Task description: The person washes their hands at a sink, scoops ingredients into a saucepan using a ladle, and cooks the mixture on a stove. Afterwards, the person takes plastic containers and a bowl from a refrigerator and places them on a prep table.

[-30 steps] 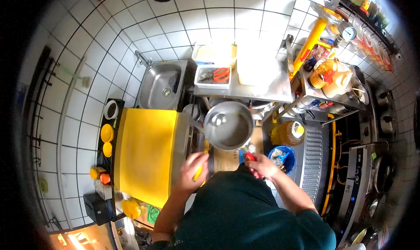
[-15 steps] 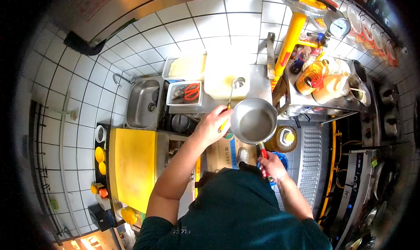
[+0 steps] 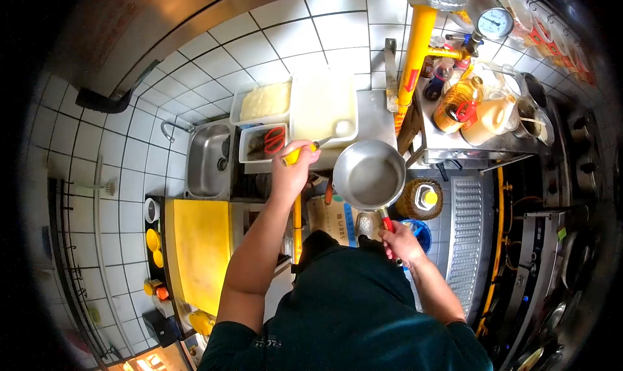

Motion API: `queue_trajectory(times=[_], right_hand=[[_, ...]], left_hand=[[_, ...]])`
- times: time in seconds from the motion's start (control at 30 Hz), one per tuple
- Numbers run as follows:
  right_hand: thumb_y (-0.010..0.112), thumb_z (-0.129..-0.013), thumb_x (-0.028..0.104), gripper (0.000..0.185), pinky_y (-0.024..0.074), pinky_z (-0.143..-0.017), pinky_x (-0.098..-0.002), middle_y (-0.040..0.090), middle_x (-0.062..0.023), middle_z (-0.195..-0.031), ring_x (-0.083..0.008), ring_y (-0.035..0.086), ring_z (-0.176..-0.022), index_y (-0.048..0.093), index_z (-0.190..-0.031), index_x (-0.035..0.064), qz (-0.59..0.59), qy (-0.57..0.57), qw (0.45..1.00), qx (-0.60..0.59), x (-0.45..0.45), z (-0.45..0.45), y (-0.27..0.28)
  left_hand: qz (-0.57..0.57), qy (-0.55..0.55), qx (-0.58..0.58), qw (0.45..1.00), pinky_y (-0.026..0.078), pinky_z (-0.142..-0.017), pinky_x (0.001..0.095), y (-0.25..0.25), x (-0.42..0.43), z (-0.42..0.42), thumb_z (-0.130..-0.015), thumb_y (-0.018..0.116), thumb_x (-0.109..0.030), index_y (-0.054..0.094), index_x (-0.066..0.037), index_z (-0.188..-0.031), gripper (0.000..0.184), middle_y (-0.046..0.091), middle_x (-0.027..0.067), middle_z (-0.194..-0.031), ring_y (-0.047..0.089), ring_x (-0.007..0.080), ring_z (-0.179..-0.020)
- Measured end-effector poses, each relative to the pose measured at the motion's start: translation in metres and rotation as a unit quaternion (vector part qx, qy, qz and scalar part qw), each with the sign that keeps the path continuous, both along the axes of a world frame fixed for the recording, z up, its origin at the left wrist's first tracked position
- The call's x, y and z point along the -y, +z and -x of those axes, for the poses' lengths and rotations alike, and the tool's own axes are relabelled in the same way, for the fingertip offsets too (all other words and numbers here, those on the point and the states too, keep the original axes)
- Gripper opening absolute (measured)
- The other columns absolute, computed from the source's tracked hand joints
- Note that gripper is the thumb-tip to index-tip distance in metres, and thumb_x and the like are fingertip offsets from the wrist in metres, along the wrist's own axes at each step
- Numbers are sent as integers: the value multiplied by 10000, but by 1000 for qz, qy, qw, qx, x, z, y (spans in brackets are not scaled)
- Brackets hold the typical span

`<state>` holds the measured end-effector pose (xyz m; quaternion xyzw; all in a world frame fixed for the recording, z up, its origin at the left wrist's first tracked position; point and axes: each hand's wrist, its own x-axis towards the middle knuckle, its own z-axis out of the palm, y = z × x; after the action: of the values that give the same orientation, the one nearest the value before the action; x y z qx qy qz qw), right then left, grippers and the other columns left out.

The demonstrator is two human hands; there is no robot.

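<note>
My left hand (image 3: 293, 166) is closed around the yellow handle of a ladle (image 3: 324, 139). The ladle's bowl is over the front right corner of a large white tub (image 3: 354, 98) with pale contents; whether it dips into them I cannot tell. In my right hand (image 3: 400, 242) is the red handle of a metal saucepan (image 3: 370, 176). The pan is held level in front of the tub, its inside looking bare grey. Just left of the tub is a smaller white container (image 3: 243, 153) with red-handled scissors (image 3: 275, 140) in it.
A container of pale food (image 3: 265, 101) stands behind the scissors. At left are a sink (image 3: 206, 160) and a yellow board (image 3: 198, 254). A large oil bottle (image 3: 420, 199) stands right of the pan. Bottles (image 3: 459, 105) crowd the right shelf beside a yellow pipe (image 3: 412, 66).
My left hand has moved left and up, tilting the ladle flatter, with its bowl lower at the tub's front corner. The saucepan has shifted slightly left in my right hand. The camera view has shifted.
</note>
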<state>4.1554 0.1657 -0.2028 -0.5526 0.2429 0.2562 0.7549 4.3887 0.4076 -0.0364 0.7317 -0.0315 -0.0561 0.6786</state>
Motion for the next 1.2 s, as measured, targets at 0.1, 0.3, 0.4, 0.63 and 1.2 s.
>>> queue_trajectory(times=[0.1, 0.3, 0.4, 0.63, 1.2], right_hand=[[593, -945, 126, 104, 412, -394, -260, 511, -6, -646, -106, 490, -449, 528, -977, 51, -9, -17, 1000, -15, -2, -1, -6], [597, -941, 122, 105, 411, -391, -257, 514, -5, -640, -102, 485, -442, 532, -980, 50, -108, -78, 991, -26, -15, -8, 25], [599, -940, 124, 108, 411, -390, -257, 515, -4, -637, -102, 484, -441, 531, -978, 49, -110, -89, 989, -45, -21, -12, 25], [596, -936, 114, 100, 413, -390, -259, 511, 2, -637, -104, 493, -448, 548, -986, 42, -9, -61, 997, -46, -46, -34, 105], [608, -954, 154, 141, 423, -389, -254, 525, -1, -657, -101, 510, -457, 550, -997, 33, 6, -57, 997, -45, -52, -36, 110]], left_hand=[[41, 25, -44, 998, 606, -837, 376, 6, -2, -7, -978, 534, -46, 607, 82, -1071, 174, 669, 185, -991, 721, 307, -914], [112, 54, -84, 989, 604, -835, 360, 15, -12, -20, -972, 564, -50, 603, 84, -1045, 158, 662, 181, -943, 724, 298, -896], [116, 42, -75, 990, 602, -847, 382, 25, -18, -19, -979, 546, -64, 589, 89, -1060, 178, 654, 188, -958, 721, 313, -905], [86, -37, -36, 995, 579, -897, 406, 43, -45, 5, -993, 491, -67, 604, 64, -1099, 203, 667, 203, -1047, 713, 330, -950], [-352, -348, 405, 769, 575, -787, 381, 19, -73, 8, -836, 682, -38, 650, 27, -1065, 240, 624, 198, -1060, 675, 338, -884]])
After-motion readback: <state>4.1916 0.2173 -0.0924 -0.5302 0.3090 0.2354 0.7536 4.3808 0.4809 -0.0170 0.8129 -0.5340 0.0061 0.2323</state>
